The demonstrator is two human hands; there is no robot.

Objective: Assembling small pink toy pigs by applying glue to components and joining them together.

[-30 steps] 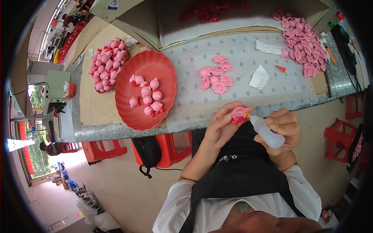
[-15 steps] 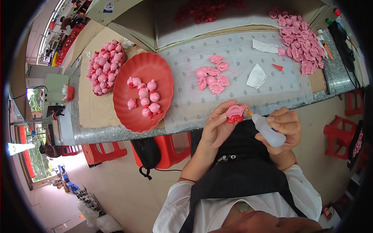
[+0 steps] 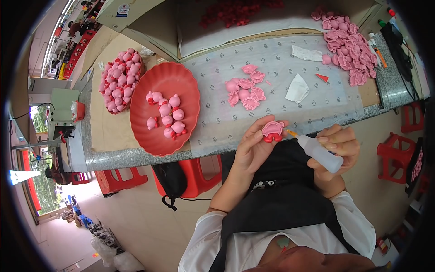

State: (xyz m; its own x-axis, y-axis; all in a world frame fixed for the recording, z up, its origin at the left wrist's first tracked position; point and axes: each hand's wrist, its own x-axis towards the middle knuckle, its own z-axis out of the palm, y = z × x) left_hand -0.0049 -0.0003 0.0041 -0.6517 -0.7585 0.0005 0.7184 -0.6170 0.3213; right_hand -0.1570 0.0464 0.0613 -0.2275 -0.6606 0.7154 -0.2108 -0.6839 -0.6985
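Observation:
Between the thumb and fingers of my left hand (image 3: 252, 146) is a small pink toy part with red feet (image 3: 273, 131). Its hollow pink side shows toward the head view. My right hand (image 3: 339, 148) is wrapped round a whitish squeeze bottle (image 3: 321, 154). The bottle's yellow-orange nozzle (image 3: 292, 133) points left, close to the right edge of the toy part; whether it touches cannot be told. On the sheet beyond my hands lie several loose pink pieces (image 3: 244, 94), some cupped and some round.
A red scalloped bowl (image 3: 188, 86) with pink-and-red figures stands left, beside a heaped container (image 3: 120, 81). A pile of pink shells (image 3: 351, 52) lies far right. White paper scraps (image 3: 297, 89) and a red piece (image 3: 322, 78) rest on the patterned sheet (image 3: 213, 131). A shelf box (image 3: 149, 36) rises behind.
My right hand has moved the squeeze bottle a little to the right and downward, and its nozzle sits slightly farther from the toy part. The left hand keeps its hold.

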